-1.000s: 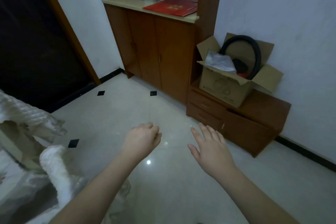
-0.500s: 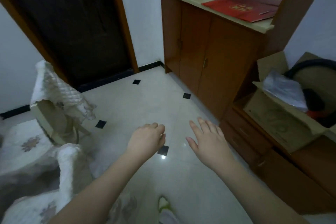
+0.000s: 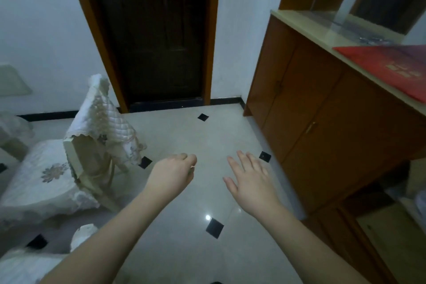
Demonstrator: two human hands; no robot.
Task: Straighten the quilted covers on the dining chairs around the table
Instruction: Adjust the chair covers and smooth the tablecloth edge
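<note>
A dining chair stands at the left with a white quilted cover (image 3: 101,120) draped over its backrest and a matching flowered seat cover (image 3: 43,177). The back cover hangs askew, leaving the cream frame (image 3: 73,159) bare on one side. Another covered chair (image 3: 27,265) shows at the bottom left corner. My left hand (image 3: 171,174) hovers over the floor to the right of the chair, fingers loosely curled, holding nothing. My right hand (image 3: 250,181) hovers beside it with fingers straight and spread. Neither hand touches a cover.
A wooden cabinet (image 3: 322,108) runs along the right wall with a red folder (image 3: 387,69) on its top. A dark door (image 3: 156,34) is straight ahead. Glossy tiled floor (image 3: 202,136) lies between chair and cabinet. Another covered shape (image 3: 11,127) sits at far left.
The view has swung left: the cardboard box left the frame, the door and the covered chair came fully into view. Both hands keep the same pose in front of me.
</note>
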